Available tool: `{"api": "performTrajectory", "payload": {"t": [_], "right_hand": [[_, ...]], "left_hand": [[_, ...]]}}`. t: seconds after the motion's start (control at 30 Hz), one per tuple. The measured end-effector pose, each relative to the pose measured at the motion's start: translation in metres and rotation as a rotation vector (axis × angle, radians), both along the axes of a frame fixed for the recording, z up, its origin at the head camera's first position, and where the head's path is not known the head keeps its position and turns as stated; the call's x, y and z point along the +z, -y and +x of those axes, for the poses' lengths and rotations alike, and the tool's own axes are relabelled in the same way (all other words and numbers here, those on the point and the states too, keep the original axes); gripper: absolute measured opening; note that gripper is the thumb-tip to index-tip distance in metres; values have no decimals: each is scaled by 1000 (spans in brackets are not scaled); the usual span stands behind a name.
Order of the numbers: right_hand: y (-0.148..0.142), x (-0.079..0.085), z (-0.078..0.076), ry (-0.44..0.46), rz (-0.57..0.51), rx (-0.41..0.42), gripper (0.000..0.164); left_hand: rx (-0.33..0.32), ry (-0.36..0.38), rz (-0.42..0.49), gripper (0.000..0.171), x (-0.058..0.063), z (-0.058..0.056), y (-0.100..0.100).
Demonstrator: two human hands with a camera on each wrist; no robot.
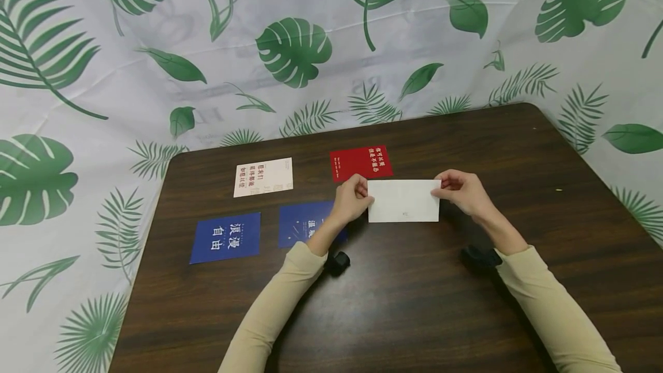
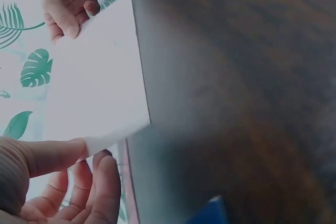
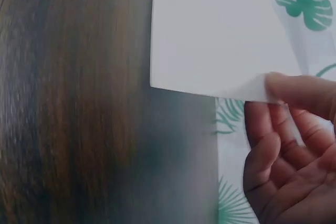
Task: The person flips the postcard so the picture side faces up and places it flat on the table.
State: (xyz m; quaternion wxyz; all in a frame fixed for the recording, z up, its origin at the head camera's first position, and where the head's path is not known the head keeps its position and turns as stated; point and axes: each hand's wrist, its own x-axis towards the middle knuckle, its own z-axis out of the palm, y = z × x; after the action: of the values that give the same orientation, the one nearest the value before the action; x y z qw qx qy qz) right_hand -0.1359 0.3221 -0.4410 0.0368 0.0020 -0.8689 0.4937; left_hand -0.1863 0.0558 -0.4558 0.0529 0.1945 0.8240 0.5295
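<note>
A white rectangular card (image 1: 404, 201) with a tiny mark near its lower edge is held up between both hands. My left hand (image 1: 351, 199) pinches its left edge, thumb on the near face and fingers behind. At the opposite edge my right hand (image 1: 463, 190) pinches it the same way. The right wrist view shows the thumb pressed on the corner of the white card (image 3: 220, 35), with the other fingers curled beneath. Behind the left hand lies a red card (image 1: 357, 163) with white characters, and a blue card (image 1: 303, 223) is partly covered by the left forearm.
A cream card (image 1: 263, 177) with red characters and another blue card (image 1: 225, 238) lie on the left of the dark wooden table (image 1: 414, 309). A small yellow speck (image 1: 559, 190) is on the right side. A leaf-patterned cloth (image 1: 331, 96) hangs behind.
</note>
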Motion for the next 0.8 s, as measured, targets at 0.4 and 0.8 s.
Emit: {"api": "performTrajectory", "payload": {"t": [0.4, 0.8], "right_hand": [[13, 24, 17, -286, -54, 120, 11], [3, 15, 30, -369, 2, 363, 29]], "left_hand": [[66, 134, 89, 7, 10, 2, 6], [-124, 297, 45, 17, 7, 12, 24]]}}
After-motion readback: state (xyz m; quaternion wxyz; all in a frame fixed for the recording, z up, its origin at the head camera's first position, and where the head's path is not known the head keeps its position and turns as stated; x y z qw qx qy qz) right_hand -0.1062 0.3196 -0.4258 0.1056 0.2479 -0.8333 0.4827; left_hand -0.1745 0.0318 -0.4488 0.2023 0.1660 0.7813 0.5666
